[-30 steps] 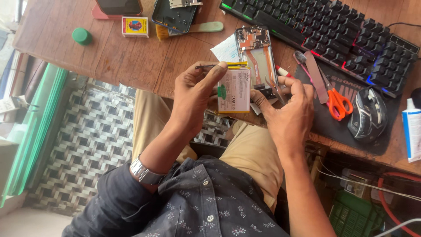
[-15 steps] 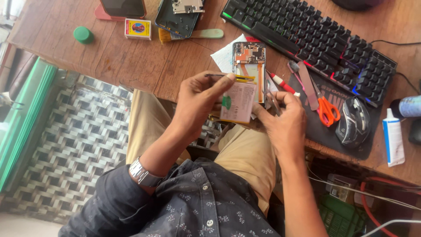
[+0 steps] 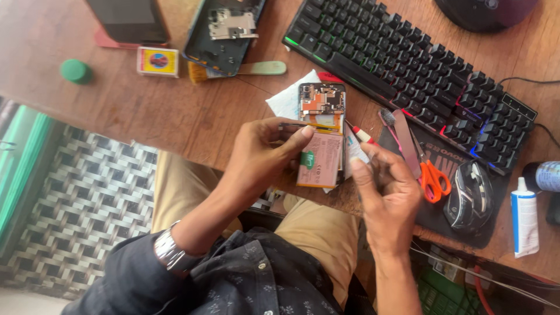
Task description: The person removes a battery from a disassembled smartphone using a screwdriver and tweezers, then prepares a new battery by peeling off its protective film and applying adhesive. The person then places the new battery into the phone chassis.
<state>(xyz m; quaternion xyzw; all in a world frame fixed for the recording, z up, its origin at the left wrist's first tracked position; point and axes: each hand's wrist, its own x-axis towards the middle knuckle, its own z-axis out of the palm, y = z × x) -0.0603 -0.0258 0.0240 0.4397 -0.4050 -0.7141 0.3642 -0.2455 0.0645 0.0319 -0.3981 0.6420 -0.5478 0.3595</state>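
Head view: your left hand (image 3: 262, 154) grips the battery (image 3: 319, 166), a pinkish flat pack w/ a green sticker, thumb pressed on its top face, other fingers curled round the left edge and under. Battery sits at the desk's near edge, just below the opened phone (image 3: 322, 105), touching or overlapping its lower end; can't tell which. Phone lies face down, back off, board and copper parts showing, on a white tissue (image 3: 287, 100).

Your right hand (image 3: 388, 189) is just right of the battery, fingers loosely bent and slightly spread, thumb pointing up along the battery's right edge. Whether it touches the pack, can't tell. It pinches nothing visible.

Near the right hand: red-tipped pen (image 3: 363, 135), grey flat tool (image 3: 405, 141), orange scissors (image 3: 433, 177), mouse (image 3: 470, 197) on the dark mat. Keyboard (image 3: 408, 76) runs diag. behind. Far left on the desk (image 3: 146, 111): green cap (image 3: 75, 70), matchbox (image 3: 158, 61), 2nd phone shell (image 3: 224, 32), brush (image 3: 239, 69). White tube (image 3: 525, 217) at far right.
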